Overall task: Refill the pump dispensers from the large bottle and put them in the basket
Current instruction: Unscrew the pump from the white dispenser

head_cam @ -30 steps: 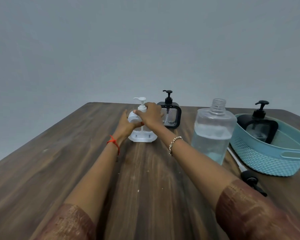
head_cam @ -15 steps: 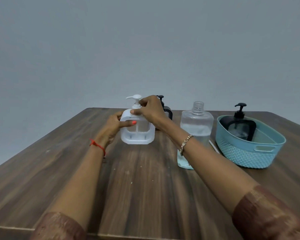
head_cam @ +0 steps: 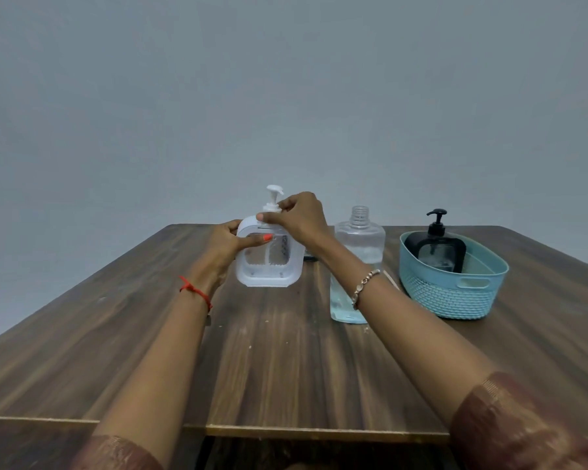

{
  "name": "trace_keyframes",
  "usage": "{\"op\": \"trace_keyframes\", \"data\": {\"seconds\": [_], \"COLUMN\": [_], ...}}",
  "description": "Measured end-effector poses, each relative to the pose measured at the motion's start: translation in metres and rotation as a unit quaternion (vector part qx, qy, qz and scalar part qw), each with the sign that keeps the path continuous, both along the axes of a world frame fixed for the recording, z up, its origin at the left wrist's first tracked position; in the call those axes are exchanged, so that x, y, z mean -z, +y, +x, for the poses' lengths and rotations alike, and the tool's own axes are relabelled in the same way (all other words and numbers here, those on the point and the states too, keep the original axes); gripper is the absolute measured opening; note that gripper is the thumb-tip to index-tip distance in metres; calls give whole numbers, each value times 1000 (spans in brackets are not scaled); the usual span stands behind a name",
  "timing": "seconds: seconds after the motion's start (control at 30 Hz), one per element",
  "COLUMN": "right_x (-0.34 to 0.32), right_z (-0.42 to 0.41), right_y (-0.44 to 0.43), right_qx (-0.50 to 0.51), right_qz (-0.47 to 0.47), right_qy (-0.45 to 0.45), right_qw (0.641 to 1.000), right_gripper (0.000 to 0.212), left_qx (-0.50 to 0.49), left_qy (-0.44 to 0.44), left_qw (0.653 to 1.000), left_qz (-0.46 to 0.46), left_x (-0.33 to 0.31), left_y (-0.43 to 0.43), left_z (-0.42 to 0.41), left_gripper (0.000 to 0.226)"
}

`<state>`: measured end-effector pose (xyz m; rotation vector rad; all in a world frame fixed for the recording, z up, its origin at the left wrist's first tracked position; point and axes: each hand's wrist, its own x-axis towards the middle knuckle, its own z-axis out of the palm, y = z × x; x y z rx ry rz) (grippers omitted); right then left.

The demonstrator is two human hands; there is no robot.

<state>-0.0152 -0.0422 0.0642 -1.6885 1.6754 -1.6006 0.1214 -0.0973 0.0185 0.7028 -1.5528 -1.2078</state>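
A white square pump dispenser [head_cam: 269, 266] is held upright just above the wooden table [head_cam: 286, 361]. My left hand [head_cam: 228, 242] grips its left side, thumb across the front. My right hand [head_cam: 299, 217] pinches the collar of its white pump [head_cam: 274, 195]. The large clear bottle [head_cam: 357, 262], uncapped and partly filled, stands to the right, partly behind my right forearm. A black pump dispenser [head_cam: 437, 247] stands inside the teal basket [head_cam: 452, 296] at the right. Another black dispenser [head_cam: 309, 256] is almost hidden behind my right wrist.
A thin white pump tube [head_cam: 390, 279] lies on the table between the large bottle and the basket. The table's near edge [head_cam: 286, 430] runs across the bottom of the view. A plain grey wall stands behind.
The white dispenser has come toward me, away from the black dispenser behind it, and sits higher in view. Both hands kept their hold; the view has tilted up and back.
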Motion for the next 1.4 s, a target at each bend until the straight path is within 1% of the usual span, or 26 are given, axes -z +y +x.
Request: {"op": "trace_keyframes", "data": {"seconds": [0.07,0.13,0.23,0.27,0.33,0.37,0.47,0.5,0.6,0.67,0.73,0.8,0.97,1.03,1.1,1.2,1.23,1.3,1.37,1.4], "right_x": [-3,-5,-5,-5,-5,-5,-14,-17,-21,-18,-15,-14,-27,-33,-38,-38,-34,-18,9,25], "right_z": [-2,-4,0,2,5,5,3,2,2,4,6,6,-2,-5,-9,-16,-19,-23,-28,-32], "right_y": [7,10,15,16,18,18,19,20,21,21,21,21,25,27,28,27,27,27,26,25], "right_qx": [-27,-51,-44,-33,-15,-13,-28,-38,-61,-45,-14,-7,-59,-75,-77,-71,-68,-51,-45,-59], "right_qz": [23,37,16,9,4,6,36,52,67,48,37,45,69,53,15,-91,-128,-175,-173,-153], "right_qy": [-25,-28,-17,-5,33,45,49,46,35,42,72,71,60,27,-16,-80,-75,-12,77,137], "right_qw": [999,998,999,999,999,999,998,997,995,997,997,996,994,995,997,990,987,983,981,977], "right_gripper": [38,38,32,35,48,47,26,26,39,39,43,38,23,23,23,20,22,26,25,24], "left_qx": [-2,-6,-11,-13,-12,-11,-16,-18,-24,-26,-31,-33,-8,-5,-12,-39,-53,-72,-85,-93], "left_qy": [10,13,18,18,15,13,13,15,20,19,18,17,25,18,8,29,40,63,77,78], "left_qw": [1000,1000,1000,1000,1000,1000,1000,1000,1000,999,999,999,1000,1000,1000,998,997,993,991,990], "left_qz": [7,9,6,4,3,1,-2,-1,2,-3,-4,-1,11,18,19,37,48,64,70,73], "left_x": [2,2,2,2,1,0,0,0,-1,-1,-1,-1,-1,0,4,10,13,17,20,22], "left_y": [4,8,11,12,13,14,15,15,15,16,16,17,15,13,12,10,9,7,4,2], "left_z": [0,1,1,0,0,-1,-1,0,-1,-1,-2,-1,1,3,6,10,12,18,24,27], "left_gripper": [27,26,25,25,26,27,25,25,24,24,25,26,31,33,33,25,24,23,24,26]}}
